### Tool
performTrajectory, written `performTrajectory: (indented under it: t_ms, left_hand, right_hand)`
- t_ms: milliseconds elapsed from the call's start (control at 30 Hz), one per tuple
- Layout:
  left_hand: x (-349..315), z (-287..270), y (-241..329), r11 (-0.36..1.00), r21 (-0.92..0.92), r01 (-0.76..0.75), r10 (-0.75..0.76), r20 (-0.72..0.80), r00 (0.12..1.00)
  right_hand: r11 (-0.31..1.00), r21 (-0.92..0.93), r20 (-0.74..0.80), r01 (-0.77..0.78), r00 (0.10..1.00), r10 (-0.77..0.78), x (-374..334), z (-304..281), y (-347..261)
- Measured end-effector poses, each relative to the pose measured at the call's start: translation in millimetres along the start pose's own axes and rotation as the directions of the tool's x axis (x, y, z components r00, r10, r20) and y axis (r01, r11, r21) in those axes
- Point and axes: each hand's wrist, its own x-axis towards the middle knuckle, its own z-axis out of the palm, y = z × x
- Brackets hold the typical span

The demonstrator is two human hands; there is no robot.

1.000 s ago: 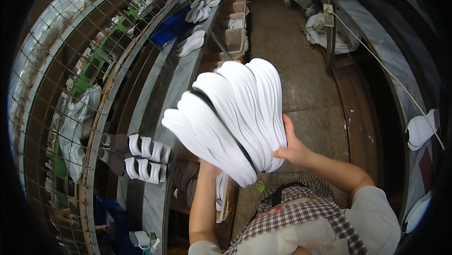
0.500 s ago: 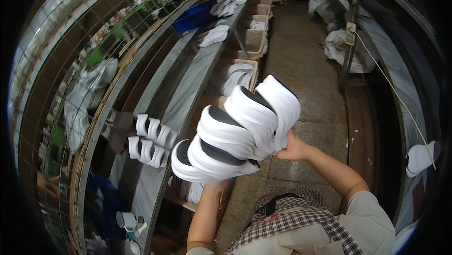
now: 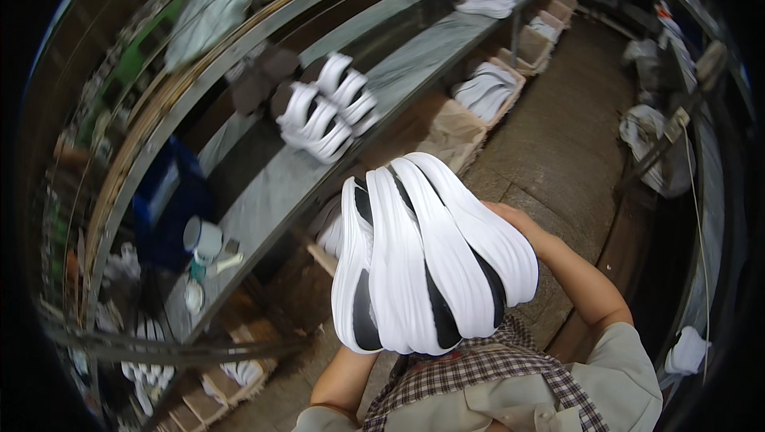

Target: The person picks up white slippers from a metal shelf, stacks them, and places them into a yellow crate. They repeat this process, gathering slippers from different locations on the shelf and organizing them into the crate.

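Note:
A stack of several white shoe soles point(image 3: 434, 249) with dark inner faces fans out in front of my body. Its right side is gripped by my right hand point(image 3: 514, 221), whose fingers are mostly hidden behind the soles. From the lower edge my left forearm point(image 3: 344, 380) reaches up under the near left end of the stack, which covers the hand itself. Between them the two hands carry the soles in the air, beside the grey shelf.
On the long grey shelf point(image 3: 239, 221) at the left stand more white soles point(image 3: 327, 125), a white mug point(image 3: 203, 238) and a brush point(image 3: 227, 265). Crates point(image 3: 522, 81) of soles line the floor below. A blue bin point(image 3: 171, 201) sits behind, and another shelf runs along the right.
My view has swung left, so the shelf with soles and mug appears nearer. The stack has been turned more upright and drawn closer to my body, still in my hands.

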Motion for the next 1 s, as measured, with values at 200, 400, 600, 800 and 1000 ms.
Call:
performTrajectory:
  t_ms: [200,400,600,800,1000]
  left_hand:
    - [-25,-24,35,0.992,-0.019,-0.126,0.125,-0.01,0.992]
    - [-113,-79,53,0.97,-0.055,-0.237,0.225,-0.166,0.96]
    - [-220,-121,35,0.932,-0.096,-0.351,0.291,-0.385,0.876]
    - [-293,-126,-4,0.863,-0.105,-0.494,0.344,-0.594,0.727]
    - [-328,-109,-35,0.792,-0.082,-0.605,0.354,-0.746,0.564]
  right_hand:
    - [0.625,0.63,0.326,-0.461,0.888,0.326,24,86,-6]
    - [0.688,0.478,0.577,-0.546,0.786,0.223,34,171,-22]
    - [0.601,0.384,0.792,-0.702,0.585,0.177,38,252,-20]
    - [0.693,0.25,0.907,-0.676,0.413,0.076,45,314,-19]
    - [0.731,0.067,0.988,-0.679,0.146,0.045,49,345,-8]
